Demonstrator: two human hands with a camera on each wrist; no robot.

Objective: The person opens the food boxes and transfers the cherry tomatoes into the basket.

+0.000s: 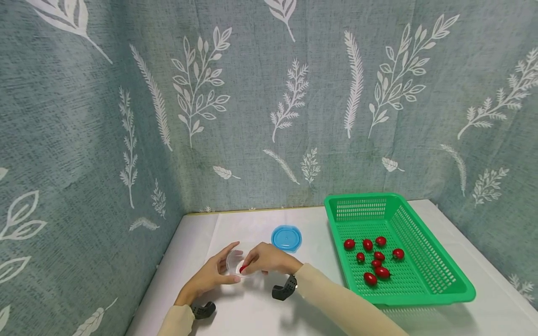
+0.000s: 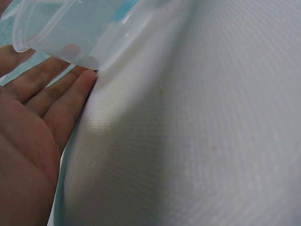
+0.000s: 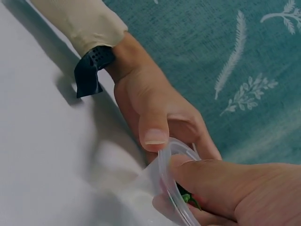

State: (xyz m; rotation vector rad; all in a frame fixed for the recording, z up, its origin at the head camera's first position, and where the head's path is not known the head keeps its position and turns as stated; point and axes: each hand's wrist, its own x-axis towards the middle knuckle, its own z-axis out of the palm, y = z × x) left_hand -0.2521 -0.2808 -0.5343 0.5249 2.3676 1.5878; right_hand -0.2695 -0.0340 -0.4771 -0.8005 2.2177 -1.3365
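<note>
A clear plastic cup (image 1: 232,261) is tilted on the white table, its mouth toward my right hand. My left hand (image 1: 209,273) holds it around the side, the thumb at the rim (image 3: 164,160) in the right wrist view. In the left wrist view, some left fingers (image 2: 70,101) reach along the underside of the cup (image 2: 82,35). My right hand (image 1: 269,258) pinches a red cherry tomato (image 1: 242,269) at the cup's mouth. Its green stem (image 3: 187,197) shows between the fingers in the right wrist view; the rest is mostly hidden.
A blue lid (image 1: 286,238) lies on the table (image 1: 252,312) just beyond my right hand. To the right stands a green basket (image 1: 420,298) with several cherry tomatoes (image 1: 379,256) in it. Patterned cloth (image 1: 252,116) hangs behind and at both sides.
</note>
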